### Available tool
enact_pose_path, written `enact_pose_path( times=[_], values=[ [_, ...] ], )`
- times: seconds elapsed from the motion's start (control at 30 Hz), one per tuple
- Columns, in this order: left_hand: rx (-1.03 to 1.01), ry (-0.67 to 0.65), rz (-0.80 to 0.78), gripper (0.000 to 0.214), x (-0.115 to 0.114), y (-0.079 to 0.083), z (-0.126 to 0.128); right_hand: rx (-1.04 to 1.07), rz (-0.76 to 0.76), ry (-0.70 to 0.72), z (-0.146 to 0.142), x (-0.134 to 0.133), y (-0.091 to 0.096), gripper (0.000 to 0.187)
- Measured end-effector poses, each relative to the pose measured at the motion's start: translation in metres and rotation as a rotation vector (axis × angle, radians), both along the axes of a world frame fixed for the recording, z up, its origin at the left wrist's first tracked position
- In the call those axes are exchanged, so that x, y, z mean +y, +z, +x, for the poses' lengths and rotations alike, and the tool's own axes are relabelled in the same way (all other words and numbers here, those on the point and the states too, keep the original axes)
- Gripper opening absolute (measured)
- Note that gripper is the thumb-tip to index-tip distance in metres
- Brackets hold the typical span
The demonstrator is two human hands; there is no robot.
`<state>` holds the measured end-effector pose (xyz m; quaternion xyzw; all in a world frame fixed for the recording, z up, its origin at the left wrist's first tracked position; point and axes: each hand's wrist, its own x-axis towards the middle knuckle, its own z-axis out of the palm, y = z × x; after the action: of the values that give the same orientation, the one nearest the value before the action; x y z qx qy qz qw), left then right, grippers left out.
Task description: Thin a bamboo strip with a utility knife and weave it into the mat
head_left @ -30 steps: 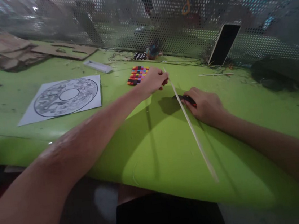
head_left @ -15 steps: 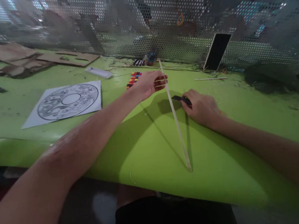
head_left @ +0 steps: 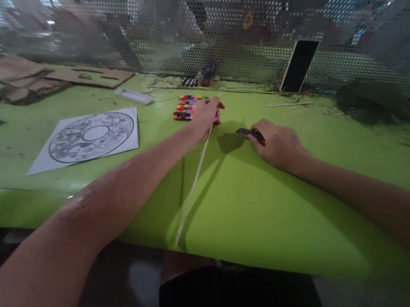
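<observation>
Pinched in the fingers of my left hand (head_left: pixel 208 115) is a long, thin pale strip (head_left: pixel 196 178), which looks like split bamboo or wood. It slants down toward me, its lower end near the table's front edge. My right hand (head_left: pixel 278 143) is closed around a dark utility knife (head_left: pixel 251 133), whose blade points left toward the strip but stays apart from it. Just behind my left hand lies a small woven mat of bright coloured squares (head_left: pixel 185 107), partly covered by that hand.
On the green table (head_left: pixel 273 224), a printed circular drawing (head_left: pixel 72 140) and a white tray (head_left: pixel 134 96) lie left. Cardboard pieces (head_left: pixel 11 72) are at the back left. A phone (head_left: pixel 299 66) leans on the perforated metal screen (head_left: pixel 236 45). A thin stick (head_left: pixel 290 104) lies before it.
The strip's lower end has swung left and the strip now shows its narrow edge. My left hand has turned and shifted slightly. My right hand with the knife has hardly moved.
</observation>
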<state>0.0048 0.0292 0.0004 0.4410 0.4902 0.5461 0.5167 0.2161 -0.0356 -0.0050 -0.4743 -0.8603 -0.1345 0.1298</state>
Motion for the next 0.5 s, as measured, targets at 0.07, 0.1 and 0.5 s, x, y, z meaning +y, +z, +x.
enact_pose_path(
  times=[0.07,0.1,0.5],
  values=[
    [-0.013,-0.003,-0.001,0.037,0.001,-0.002,0.002,0.004,-0.014,0.003,0.000,-0.001,0.001,0.037],
    [-0.046,-0.025,-0.005,0.038,0.001,-0.003,0.002,0.005,-0.018,0.002,0.000,-0.001,0.001,0.038],
    [0.127,-0.009,0.128,0.034,0.002,-0.017,0.006,0.004,-0.014,-0.014,-0.001,-0.002,0.000,0.037]
  ],
)
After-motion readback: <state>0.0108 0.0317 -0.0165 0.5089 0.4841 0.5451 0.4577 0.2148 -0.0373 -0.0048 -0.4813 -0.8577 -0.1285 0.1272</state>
